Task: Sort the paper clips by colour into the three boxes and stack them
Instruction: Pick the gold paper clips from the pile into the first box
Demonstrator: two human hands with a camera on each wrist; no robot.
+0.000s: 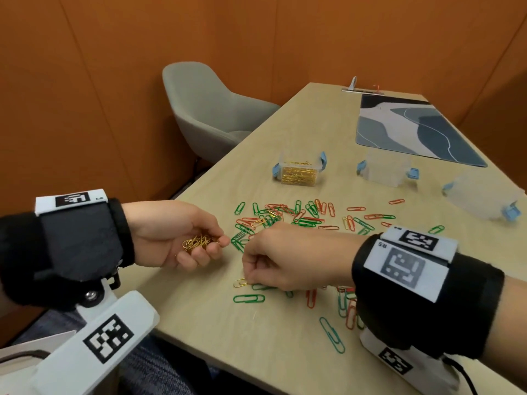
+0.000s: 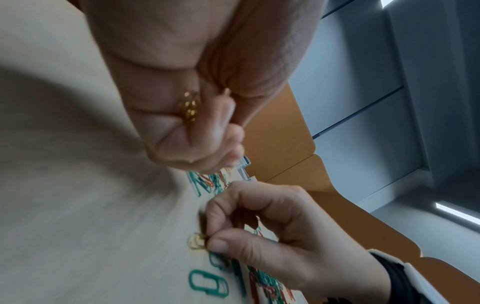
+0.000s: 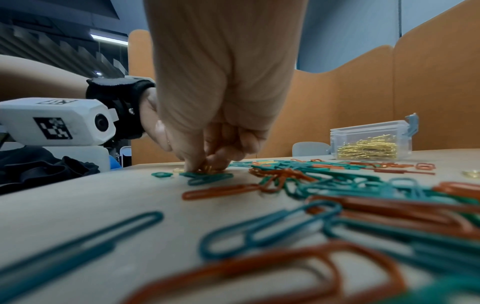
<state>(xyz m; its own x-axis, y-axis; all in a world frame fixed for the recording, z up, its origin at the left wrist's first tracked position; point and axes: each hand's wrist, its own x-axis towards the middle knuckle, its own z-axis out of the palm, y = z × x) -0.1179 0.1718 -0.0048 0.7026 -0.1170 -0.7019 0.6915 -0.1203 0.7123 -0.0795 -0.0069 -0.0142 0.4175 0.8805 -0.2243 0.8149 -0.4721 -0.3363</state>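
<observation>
My left hand (image 1: pixel 182 238) hovers palm-up at the table's left edge, its curled fingers cupping a bunch of gold clips (image 1: pixel 198 242) (image 2: pixel 189 109). My right hand (image 1: pixel 273 262) (image 3: pixel 215 144) is down on the table, thumb and forefinger pinching a single gold clip (image 1: pixel 240 282) (image 2: pixel 197 240) that lies on the wood. Green and red clips (image 1: pixel 288 216) lie scattered beyond and beside both hands. A clear box with gold clips (image 1: pixel 299 172) (image 3: pixel 369 144) stands further back. Two empty clear boxes stand to its right: one upright (image 1: pixel 387 171), one tipped over (image 1: pixel 484 198).
A blue-grey patterned mat (image 1: pixel 413 129) lies at the far right of the wooden table (image 1: pixel 199 332). A grey chair (image 1: pixel 208 109) stands beyond the table's left edge. Orange walls close in behind.
</observation>
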